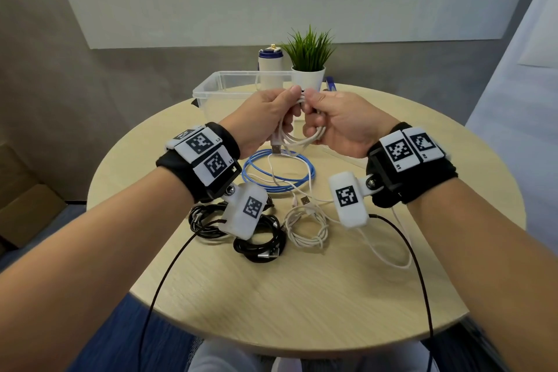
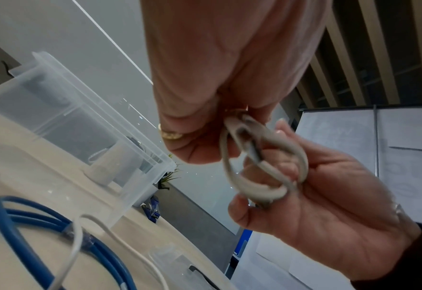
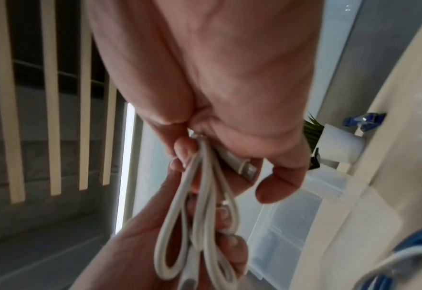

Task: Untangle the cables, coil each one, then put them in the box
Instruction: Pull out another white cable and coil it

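Observation:
Both hands hold one coiled white cable point(image 1: 297, 139) in the air, just in front of the clear plastic box point(image 1: 211, 90). My left hand point(image 1: 268, 112) pinches the top of the loops, and a USB plug point(image 1: 275, 148) hangs below it. My right hand point(image 1: 335, 121) has its fingers curled through the same loops point(image 2: 254, 176). In the right wrist view the loops point(image 3: 180, 225) hang between both hands. On the table lie a blue coil point(image 1: 250, 172), two black coils point(image 1: 259, 248), a small white coil point(image 1: 306, 229) and a loose white cable point(image 1: 386, 254).
A potted plant point(image 1: 308, 69) and a white bottle point(image 1: 270, 69) stand behind the box on the round wooden table point(image 1: 302, 296). A clear lid point(image 1: 341, 154) lies flat under the right hand. Thin black wires point(image 1: 169, 266) run from the wrist cameras toward me.

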Tool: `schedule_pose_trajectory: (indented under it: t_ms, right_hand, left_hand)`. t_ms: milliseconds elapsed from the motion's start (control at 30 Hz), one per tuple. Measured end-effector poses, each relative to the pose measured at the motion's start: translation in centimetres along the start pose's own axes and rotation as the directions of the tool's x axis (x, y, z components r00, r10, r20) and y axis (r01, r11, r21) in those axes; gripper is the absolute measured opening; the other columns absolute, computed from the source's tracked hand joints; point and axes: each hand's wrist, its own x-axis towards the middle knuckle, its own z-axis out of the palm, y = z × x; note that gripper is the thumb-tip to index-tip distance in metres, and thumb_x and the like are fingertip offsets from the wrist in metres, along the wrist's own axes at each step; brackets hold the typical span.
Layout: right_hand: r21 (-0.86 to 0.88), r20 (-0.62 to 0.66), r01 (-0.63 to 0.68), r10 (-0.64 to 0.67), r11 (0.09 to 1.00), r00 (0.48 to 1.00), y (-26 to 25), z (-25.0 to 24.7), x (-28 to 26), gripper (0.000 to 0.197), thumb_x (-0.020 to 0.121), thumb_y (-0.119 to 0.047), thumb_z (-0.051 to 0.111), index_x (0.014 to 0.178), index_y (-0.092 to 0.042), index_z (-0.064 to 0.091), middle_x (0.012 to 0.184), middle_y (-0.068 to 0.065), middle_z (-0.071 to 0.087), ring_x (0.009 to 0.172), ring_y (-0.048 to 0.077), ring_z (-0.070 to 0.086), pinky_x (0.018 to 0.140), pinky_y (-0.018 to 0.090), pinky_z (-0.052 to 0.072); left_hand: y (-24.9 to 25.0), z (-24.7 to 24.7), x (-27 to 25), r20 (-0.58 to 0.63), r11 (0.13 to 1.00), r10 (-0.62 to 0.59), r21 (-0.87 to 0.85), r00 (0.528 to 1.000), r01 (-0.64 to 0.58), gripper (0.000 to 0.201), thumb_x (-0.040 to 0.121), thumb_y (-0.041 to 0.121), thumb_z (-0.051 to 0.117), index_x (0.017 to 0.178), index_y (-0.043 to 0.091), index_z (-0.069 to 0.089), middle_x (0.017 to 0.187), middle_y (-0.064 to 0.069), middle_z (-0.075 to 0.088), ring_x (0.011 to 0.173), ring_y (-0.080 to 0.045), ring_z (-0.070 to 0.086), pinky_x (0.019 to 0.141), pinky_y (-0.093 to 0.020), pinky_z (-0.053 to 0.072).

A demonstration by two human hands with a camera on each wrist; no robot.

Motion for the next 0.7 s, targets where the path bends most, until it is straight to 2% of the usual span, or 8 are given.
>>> schedule_pose_trajectory:
  t_ms: [100, 200, 333, 433, 600, 700]
  right_hand:
    - [-0.016, -0.104, 0.047, -0.049, 0.999, 0.993, 0.1, 0.0, 0.2, 0.036, 0.103, -0.028, 0.035, 0.072, -0.014, 0.043, 0.045, -0.007, 0.034, 0.047, 0.010, 0.034, 0.053, 0.021, 0.036]
    - [-0.005, -0.191, 0.068, -0.068, 0.998, 0.979, 0.1, -0.1, 0.4, 0.035, 0.103, -0.031, 0.036, 0.072, -0.014, 0.042, 0.044, -0.007, 0.033, 0.047, 0.009, 0.031, 0.051, 0.019, 0.034]
    - [0.014, -0.191, 0.049, -0.045, 0.999, 0.980, 0.3, 0.1, 0.3, 0.037, 0.099, -0.040, 0.040, 0.072, -0.015, 0.041, 0.045, -0.007, 0.033, 0.048, 0.010, 0.033, 0.050, 0.020, 0.037]
    - [0.023, -0.193, 0.042, -0.036, 0.999, 0.981, 0.3, 0.2, 0.2, 0.037, 0.099, -0.040, 0.041, 0.072, -0.016, 0.039, 0.044, -0.007, 0.034, 0.046, 0.010, 0.035, 0.048, 0.020, 0.041]
    - [-0.033, -0.257, 0.066, -0.073, 0.997, 0.964, 0.2, -0.2, 0.2, 0.033, 0.100, -0.037, 0.042, 0.075, -0.016, 0.041, 0.049, -0.006, 0.033, 0.044, 0.009, 0.033, 0.046, 0.022, 0.040]
    - [-0.080, -0.249, 0.094, -0.111, 0.992, 0.962, 0.4, 0.0, 0.2, 0.030, 0.099, -0.037, 0.045, 0.077, -0.016, 0.045, 0.051, -0.006, 0.032, 0.042, 0.007, 0.031, 0.043, 0.020, 0.034]
  left_hand:
    - [-0.5, -0.2, 0.0, -0.043, 0.999, -0.009, 0.041, 0.999, 0.011, 0.023, 0.098, 0.033, 0.046, 0.083, 0.018, 0.054, 0.077, -0.003, 0.052, 0.062, -0.011, 0.050, 0.055, -0.023, 0.044]
    - [-1.0, -0.6, 0.0, -0.089, 0.999, -0.024, 0.044, 0.996, 0.028, 0.017, 0.096, 0.028, 0.052, 0.083, 0.018, 0.052, 0.085, -0.010, 0.057, 0.069, -0.016, 0.056, 0.055, -0.022, 0.046]
    - [-0.8, -0.5, -0.1, -0.076, 1.000, -0.030, 0.007, 0.997, 0.031, 0.016, 0.097, 0.016, 0.050, 0.081, 0.013, 0.049, 0.073, -0.008, 0.056, 0.054, -0.012, 0.055, 0.052, -0.024, 0.050]
    - [-0.5, -0.8, -0.2, -0.087, 1.000, 0.002, 0.029, 0.996, 0.000, 0.010, 0.094, 0.012, 0.056, 0.085, 0.012, 0.052, 0.069, -0.006, 0.058, 0.054, -0.013, 0.053, 0.045, -0.020, 0.045]
    - [0.0, -1.9, -0.3, -0.005, 1.000, -0.022, -0.016, 1.000, 0.022, 0.006, 0.088, 0.008, 0.063, 0.086, 0.012, 0.059, 0.070, -0.005, 0.059, 0.055, -0.012, 0.056, 0.051, -0.019, 0.044]
    - [0.0, -2.3, 0.2, -0.091, 0.998, 0.013, 0.062, 0.996, -0.007, 0.013, 0.092, 0.009, 0.058, 0.080, 0.013, 0.057, 0.068, -0.001, 0.055, 0.053, -0.009, 0.053, 0.053, -0.019, 0.046]
